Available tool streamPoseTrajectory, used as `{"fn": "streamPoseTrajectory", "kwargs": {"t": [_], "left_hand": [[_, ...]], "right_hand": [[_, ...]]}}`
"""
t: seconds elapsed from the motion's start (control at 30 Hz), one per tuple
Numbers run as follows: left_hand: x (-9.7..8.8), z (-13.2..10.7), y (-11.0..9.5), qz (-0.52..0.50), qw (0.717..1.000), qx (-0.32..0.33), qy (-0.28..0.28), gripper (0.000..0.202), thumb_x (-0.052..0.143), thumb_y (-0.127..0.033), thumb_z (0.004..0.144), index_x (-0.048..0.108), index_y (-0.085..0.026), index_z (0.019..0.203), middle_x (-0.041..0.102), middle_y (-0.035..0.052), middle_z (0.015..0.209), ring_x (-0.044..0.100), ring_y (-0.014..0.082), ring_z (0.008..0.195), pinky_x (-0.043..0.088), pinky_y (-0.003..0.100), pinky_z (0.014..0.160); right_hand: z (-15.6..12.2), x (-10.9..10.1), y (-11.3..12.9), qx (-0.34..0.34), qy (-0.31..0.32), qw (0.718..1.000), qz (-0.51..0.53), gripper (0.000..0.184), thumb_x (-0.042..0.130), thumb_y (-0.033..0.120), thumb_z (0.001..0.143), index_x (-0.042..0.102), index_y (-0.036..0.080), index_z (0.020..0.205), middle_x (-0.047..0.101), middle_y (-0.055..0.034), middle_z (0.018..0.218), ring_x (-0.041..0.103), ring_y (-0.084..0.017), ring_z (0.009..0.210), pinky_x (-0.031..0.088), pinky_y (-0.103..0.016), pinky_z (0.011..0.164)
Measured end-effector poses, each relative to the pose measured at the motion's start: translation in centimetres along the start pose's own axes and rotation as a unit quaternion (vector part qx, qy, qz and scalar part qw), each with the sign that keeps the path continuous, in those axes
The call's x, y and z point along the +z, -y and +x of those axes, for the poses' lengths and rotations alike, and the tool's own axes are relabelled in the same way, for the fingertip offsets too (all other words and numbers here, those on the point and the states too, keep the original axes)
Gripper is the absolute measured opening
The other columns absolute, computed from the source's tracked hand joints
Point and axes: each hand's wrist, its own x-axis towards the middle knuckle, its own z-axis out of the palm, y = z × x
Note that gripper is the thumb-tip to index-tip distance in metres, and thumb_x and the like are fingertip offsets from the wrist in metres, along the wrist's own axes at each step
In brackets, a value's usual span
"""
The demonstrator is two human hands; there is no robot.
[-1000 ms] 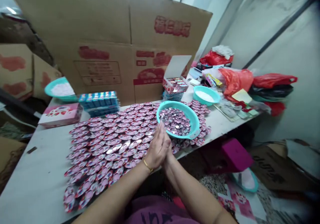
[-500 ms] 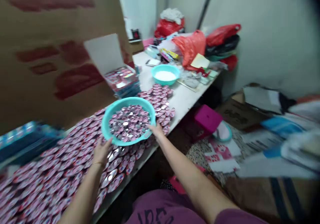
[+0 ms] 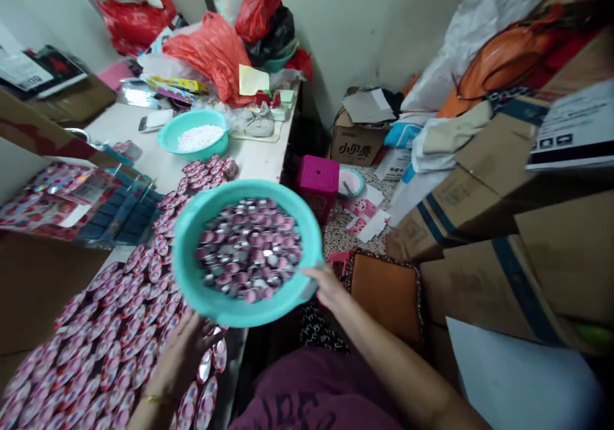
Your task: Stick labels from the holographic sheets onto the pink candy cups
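A turquoise plastic basin (image 3: 188, 275) is held up over the table's near edge. It contains many small round metal pieces (image 3: 252, 247), pink and silver. My right hand (image 3: 329, 287) grips the basin's right rim, thumb on top. My left hand (image 3: 185, 343) is at the lower-left rim, its fingers blurred and partly hidden under the basin. Below and left, rows of oval pink-and-red pieces with shiny silver edges (image 3: 112, 347) cover the table.
A second turquoise basin (image 3: 167, 137) with white bits stands farther back, near red plastic bags (image 3: 211, 52). An open box of packets (image 3: 62, 196) is at left. A magenta stool (image 3: 318, 177), a brown padded seat (image 3: 384, 292) and cardboard boxes (image 3: 460, 193) are to the right.
My view has swung right and the basin is nearer to me, lifted off the rows of oval pieces toward the table's edge. My right hand has stayed on its rim.
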Motion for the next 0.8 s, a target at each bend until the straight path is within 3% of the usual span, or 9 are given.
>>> {"fn": "streamPoseTrajectory", "kwargs": {"t": [0.1, 0.2, 0.3, 0.37, 0.5, 0.67, 0.73, 0.8], "left_hand": [[3.5, -0.4, -0.6, -0.031, 0.994, -0.034, 0.103, 0.058, 0.065, -0.041, 0.066, 0.047, -0.028, 0.119, 0.057, 0.0078, 0.115, 0.060, 0.0219, 0.094, 0.052, 0.033, 0.073], [5.2, 0.8, -1.2, 0.018, 0.992, -0.062, 0.106, 0.060, 0.072, -0.036, 0.059, 0.052, -0.020, 0.114, 0.060, 0.0111, 0.109, 0.061, 0.0212, 0.091, 0.051, 0.030, 0.074], [7.1, 3.6, -2.1, 0.115, 0.989, -0.047, 0.085, 0.054, 0.073, -0.037, 0.057, 0.059, -0.017, 0.105, 0.064, 0.0101, 0.102, 0.061, 0.0210, 0.088, 0.051, 0.027, 0.070], [9.3, 5.8, -2.9, 0.181, 0.979, -0.032, 0.091, 0.048, 0.072, -0.039, 0.058, 0.062, -0.019, 0.100, 0.064, 0.0083, 0.102, 0.060, 0.0218, 0.092, 0.051, 0.026, 0.071], [15.3, 9.8, -3.4, 0.299, 0.946, -0.019, 0.119, 0.033, 0.071, -0.036, 0.059, 0.067, -0.023, 0.090, 0.065, 0.0059, 0.098, 0.057, 0.0245, 0.098, 0.047, 0.032, 0.086], [21.4, 14.8, -2.0, 0.415, 0.898, 0.102, 0.104, 0.032, 0.068, -0.028, 0.063, 0.066, -0.031, 0.095, 0.062, 0.0058, 0.104, 0.052, 0.0251, 0.106, 0.038, 0.034, 0.098], [22.4, 17.1, -1.1, 0.476, 0.852, 0.183, 0.117, 0.034, 0.062, -0.025, 0.069, 0.063, -0.031, 0.102, 0.061, 0.0054, 0.107, 0.052, 0.0237, 0.105, 0.041, 0.035, 0.094], [22.4, 19.6, 0.0, 0.554, 0.761, 0.306, 0.143, 0.036, 0.056, -0.021, 0.073, 0.059, -0.030, 0.108, 0.061, 0.0038, 0.108, 0.054, 0.0211, 0.103, 0.042, 0.035, 0.091]], "right_hand": [[-1.0, -7.9, 2.5, -0.043, -0.125, 0.991, -0.009, 0.026, 0.069, 0.020, 0.043, 0.062, 0.016, 0.068, 0.066, -0.0013, 0.066, 0.057, -0.014, 0.056, 0.047, -0.027, 0.059], [0.2, -14.6, 3.6, -0.059, -0.221, 0.972, -0.045, 0.024, 0.069, 0.022, 0.041, 0.060, 0.016, 0.063, 0.062, -0.0001, 0.056, 0.053, -0.013, 0.047, 0.044, -0.026, 0.049], [3.5, -19.3, 3.6, -0.060, -0.281, 0.956, -0.060, 0.021, 0.068, 0.022, 0.041, 0.056, 0.016, 0.056, 0.057, 0.0019, 0.049, 0.049, -0.012, 0.042, 0.040, -0.024, 0.043], [6.6, -21.2, 3.2, -0.048, -0.297, 0.951, -0.073, 0.019, 0.067, 0.022, 0.041, 0.054, 0.017, 0.054, 0.054, 0.0034, 0.045, 0.047, -0.011, 0.040, 0.038, -0.024, 0.042], [14.5, -22.0, 1.6, 0.001, -0.255, 0.962, -0.096, 0.015, 0.065, 0.023, 0.047, 0.053, 0.017, 0.053, 0.050, 0.0055, 0.043, 0.043, -0.009, 0.040, 0.034, -0.022, 0.041], [25.5, -19.5, -2.4, 0.072, -0.179, 0.976, -0.102, 0.010, 0.057, 0.025, 0.051, 0.054, 0.017, 0.057, 0.050, 0.0053, 0.045, 0.042, -0.009, 0.041, 0.034, -0.022, 0.042], [29.6, -18.2, -4.4, 0.097, -0.158, 0.977, -0.108, 0.012, 0.055, 0.024, 0.051, 0.056, 0.016, 0.060, 0.050, 0.0051, 0.046, 0.042, -0.009, 0.042, 0.033, -0.021, 0.042], [33.2, -16.7, -6.4, 0.116, -0.141, 0.977, -0.109, 0.014, 0.054, 0.023, 0.050, 0.057, 0.015, 0.061, 0.049, 0.0054, 0.046, 0.042, -0.009, 0.042, 0.033, -0.020, 0.042]]}}
